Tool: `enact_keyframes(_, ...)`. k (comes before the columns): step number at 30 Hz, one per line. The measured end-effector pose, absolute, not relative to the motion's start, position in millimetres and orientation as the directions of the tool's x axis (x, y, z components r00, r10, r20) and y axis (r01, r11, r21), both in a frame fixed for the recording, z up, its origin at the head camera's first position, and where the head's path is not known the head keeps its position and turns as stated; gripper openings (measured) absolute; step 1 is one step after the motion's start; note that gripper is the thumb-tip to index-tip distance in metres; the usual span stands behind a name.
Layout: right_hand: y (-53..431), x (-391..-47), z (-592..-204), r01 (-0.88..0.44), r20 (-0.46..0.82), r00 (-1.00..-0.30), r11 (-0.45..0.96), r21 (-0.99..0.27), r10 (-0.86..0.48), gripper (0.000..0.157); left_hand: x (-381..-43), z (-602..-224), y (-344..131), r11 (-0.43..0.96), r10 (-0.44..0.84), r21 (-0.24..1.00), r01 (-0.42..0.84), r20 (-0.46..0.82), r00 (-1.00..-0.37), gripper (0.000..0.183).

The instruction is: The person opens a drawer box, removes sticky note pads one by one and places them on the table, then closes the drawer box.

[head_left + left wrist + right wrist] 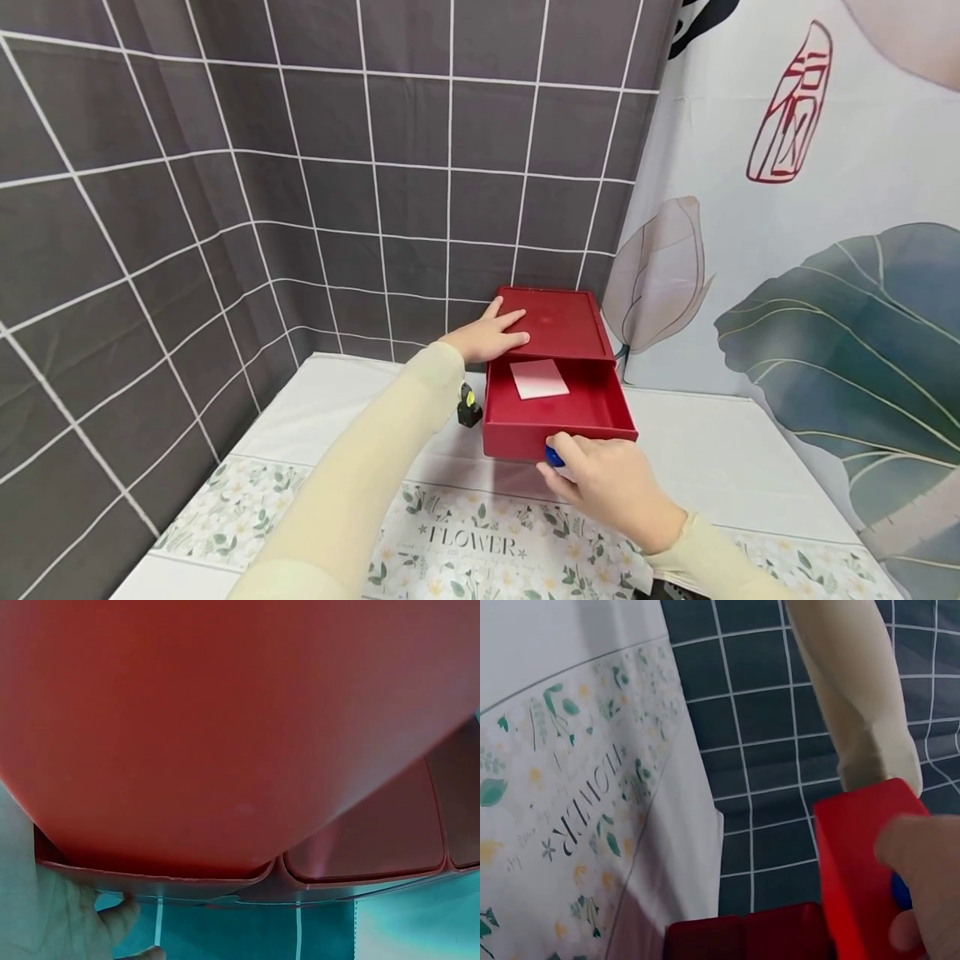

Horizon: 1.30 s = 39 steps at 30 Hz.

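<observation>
The drawer (517, 441), seemingly mid-slide, juts toward six o'clock, the right hand (611, 482) pinching its blue knob (553, 457); further sliding calls for the left hand (486, 335), fingers spread at nine o'clock, to brace the red box (566, 325).

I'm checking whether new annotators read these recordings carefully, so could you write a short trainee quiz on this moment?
1. Multiple choice: what does the right hand grip?
A) the small black object
B) the blue knob
C) the left sleeve

2. True or false: the red drawer is fully shut.

3. Fill in the blank: in the head view, the left hand rests on the ____ of the red cabinet.

Key:
1. B.
2. False; it is pulled out, with a flat pink square visible inside.
3. top
</observation>
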State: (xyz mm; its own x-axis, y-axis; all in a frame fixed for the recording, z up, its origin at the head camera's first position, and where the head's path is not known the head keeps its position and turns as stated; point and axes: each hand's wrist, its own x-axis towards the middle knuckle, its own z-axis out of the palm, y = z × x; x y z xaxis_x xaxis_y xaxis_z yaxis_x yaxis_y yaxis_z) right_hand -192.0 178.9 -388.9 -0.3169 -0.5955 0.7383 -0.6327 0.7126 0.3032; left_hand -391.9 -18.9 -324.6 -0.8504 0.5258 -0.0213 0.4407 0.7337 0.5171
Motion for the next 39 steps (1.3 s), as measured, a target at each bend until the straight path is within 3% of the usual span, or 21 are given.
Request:
enact_keyframes(4,180.1,-190.9,-370.2,-0.688,0.74,-0.243,0.649,0.324,-0.627,0.038,-393.6,-323.8,-19.8,0.734,0.529,0.514,0.444,-0.023,-0.848,0.069)
enact_keyframes(6,180.0,-194.1,-355.7,-0.724,0.753,-0.196,0.611,0.322,-0.628,0.035,-393.5,-323.4,-20.6,0.735,0.53,0.512,0.444,-0.025,-0.848,0.069)
enact_keyframes(8,180.9,-200.8,-338.7,-0.749,0.752,-0.194,0.59,0.301,-0.63,0.026,-393.1,-322.9,-21.3,0.736,0.53,0.51,0.445,-0.025,-0.848,0.068)
enact_keyframes(11,183.3,-216.2,-313.5,-0.76,0.694,-0.32,0.612,0.218,-0.645,0.008,-392.5,-322.0,-22.2,0.735,0.525,0.516,0.44,-0.024,-0.851,0.068)
enact_keyframes(16,185.8,-250.5,-289.4,-0.732,0.343,-0.621,0.678,0.067,-0.705,0.022,-392.5,-322.5,-22.2,0.735,0.515,0.53,0.424,-0.028,-0.857,0.069)
enact_keyframes(21,186.0,-281.4,-292.1,-0.696,0.036,-0.717,0.718,-0.001,-0.696,0.031,-391.7,-323.7,-21.8,0.735,0.519,0.524,0.431,-0.025,-0.854,0.068)
enact_keyframes(25,184.0,-296.4,-302.0,-0.695,-0.048,-0.718,0.718,0.028,-0.694,0.04,-389.1,-322.7,-21.2,0.728,0.526,0.526,0.439,-0.019,-0.85,0.067)
enact_keyframes(33,186.0,-304.9,-314.2,-0.693,-0.086,-0.721,0.717,0.077,-0.688,0.048,-387.3,-321.4,-19.5,0.721,0.529,0.535,0.441,-0.015,-0.848,0.067)
enact_keyframes(39,189.8,-305.3,-314.1,-0.747,-0.033,-0.664,0.66,0.084,-0.747,0.032,-391.6,-323.8,-19.7,0.724,0.53,0.528,0.445,-0.013,-0.848,0.068)
